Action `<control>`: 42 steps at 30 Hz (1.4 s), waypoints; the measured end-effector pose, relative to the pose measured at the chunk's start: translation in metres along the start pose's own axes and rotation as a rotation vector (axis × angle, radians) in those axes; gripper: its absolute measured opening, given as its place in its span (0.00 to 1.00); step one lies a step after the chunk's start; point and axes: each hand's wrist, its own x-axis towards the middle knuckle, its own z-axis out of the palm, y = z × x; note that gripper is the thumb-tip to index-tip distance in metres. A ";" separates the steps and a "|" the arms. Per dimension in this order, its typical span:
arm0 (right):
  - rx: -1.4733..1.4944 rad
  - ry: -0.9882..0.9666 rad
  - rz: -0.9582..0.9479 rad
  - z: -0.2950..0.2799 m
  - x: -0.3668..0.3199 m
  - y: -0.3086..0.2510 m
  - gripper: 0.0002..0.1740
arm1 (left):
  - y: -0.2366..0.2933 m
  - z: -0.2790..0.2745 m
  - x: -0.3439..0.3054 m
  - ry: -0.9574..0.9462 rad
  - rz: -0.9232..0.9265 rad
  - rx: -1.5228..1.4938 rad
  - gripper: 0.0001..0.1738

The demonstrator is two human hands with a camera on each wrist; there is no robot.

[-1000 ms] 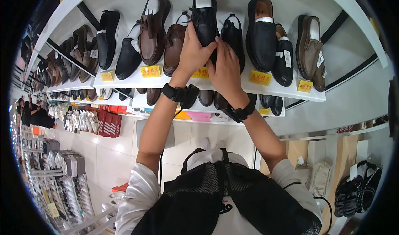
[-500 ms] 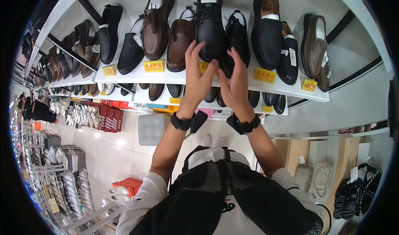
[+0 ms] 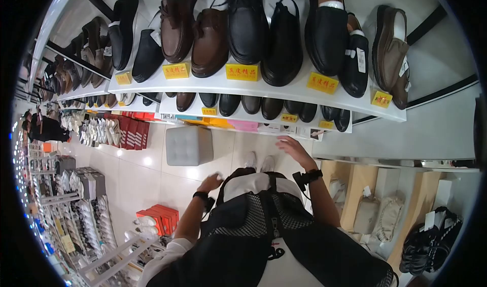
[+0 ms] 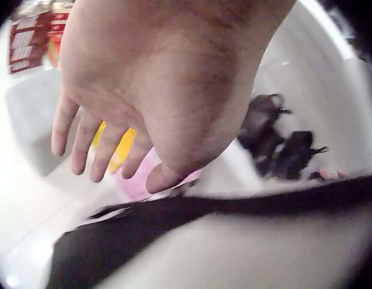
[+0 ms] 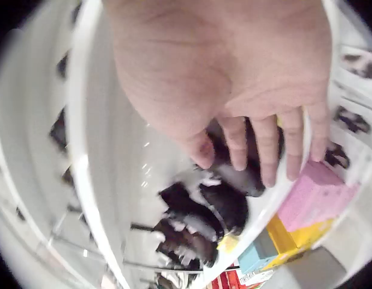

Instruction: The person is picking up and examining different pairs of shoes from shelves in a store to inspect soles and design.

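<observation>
My left hand (image 3: 210, 183) hangs low beside my body, in front of the shoe shelf, holding nothing. In the left wrist view its palm (image 4: 156, 78) faces the camera with the fingers spread and loose. My right hand (image 3: 297, 152) is below the shelf edge, fingers extended, and its bare palm (image 5: 234, 66) fills the top of the right wrist view. Above them on the shelf stand a black lace-up shoe (image 3: 248, 28) with white stuffing and a plain black shoe (image 3: 284, 48) beside it. A brown lace-up shoe (image 3: 209, 43) is just to their left.
Yellow price cards (image 3: 242, 72) line the front of the white shelf (image 3: 203, 85). A lower shelf holds more shoes, with a pink box (image 3: 243, 124) beneath. A grey stool (image 3: 188, 146) stands on the floor, orange boxes (image 3: 163, 218) lie farther left, and bags (image 3: 366, 216) sit at right.
Both hands have come away from the black lace-up shoe and dropped down toward my body, moving apart. The black lace-up shoe now stands on the shelf behind its price card.
</observation>
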 end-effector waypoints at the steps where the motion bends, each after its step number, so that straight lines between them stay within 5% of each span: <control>1: 0.288 0.093 0.140 -0.016 -0.003 0.040 0.22 | -0.110 0.054 -0.013 -0.116 0.149 0.124 0.25; 2: 0.556 0.176 0.269 -0.025 -0.001 0.081 0.23 | -0.114 0.060 -0.017 -0.152 -0.083 0.089 0.23; 3: 0.548 0.392 0.295 -0.025 -0.003 0.127 0.23 | -0.155 0.073 -0.035 -0.456 0.008 0.249 0.21; 4: 0.546 0.639 0.339 -0.035 -0.021 0.176 0.24 | -0.150 0.064 -0.100 -0.500 0.186 0.472 0.19; 5: 0.537 0.640 0.311 -0.038 -0.018 0.193 0.22 | -0.135 0.057 -0.101 -0.665 0.127 0.612 0.20; 10: 0.472 0.574 0.791 -0.024 -0.119 0.319 0.25 | -0.192 0.076 -0.147 -0.646 -0.083 0.192 0.20; 12: 0.478 0.616 0.806 -0.015 -0.139 0.338 0.22 | -0.212 0.095 -0.176 -0.579 -0.197 -0.053 0.20; 14: 0.504 0.665 0.846 -0.003 -0.154 0.336 0.20 | -0.198 0.075 -0.121 -0.517 -0.296 -0.282 0.20; 19: 0.520 0.732 0.737 0.041 -0.155 0.301 0.23 | -0.232 0.037 -0.064 -0.367 -0.549 -0.813 0.20; 20: 0.529 0.763 0.706 0.050 -0.147 0.296 0.21 | -0.158 -0.024 -0.079 -0.346 -0.340 -0.528 0.19; 23: 0.480 0.767 0.637 0.078 -0.115 0.273 0.18 | -0.211 -0.038 -0.018 -0.297 -0.432 -0.575 0.15; 24: 0.470 0.782 0.595 0.089 -0.103 0.266 0.18 | -0.240 -0.046 -0.002 -0.332 -0.121 -0.481 0.13; 25: 0.435 0.792 0.562 0.101 -0.092 0.257 0.18 | -0.187 -0.081 -0.007 -0.244 -0.358 -0.556 0.11; 26: 0.421 0.791 0.557 0.112 -0.077 0.247 0.18 | -0.189 -0.098 0.009 -0.233 -0.317 -0.585 0.10; 28: 0.388 0.777 0.567 0.132 -0.058 0.225 0.18 | -0.212 -0.123 0.047 -0.158 -0.167 -0.598 0.09; 29: 0.382 0.762 0.473 0.142 -0.044 0.209 0.18 | -0.217 -0.136 0.058 0.000 0.097 -0.481 0.10; 32: 0.364 0.717 0.266 0.173 -0.010 0.155 0.17 | -0.129 -0.216 0.043 0.174 0.219 -0.223 0.12; 42: 0.371 0.496 -0.501 0.223 0.039 -0.175 0.13 | 0.132 -0.348 -0.089 0.322 0.988 -0.546 0.07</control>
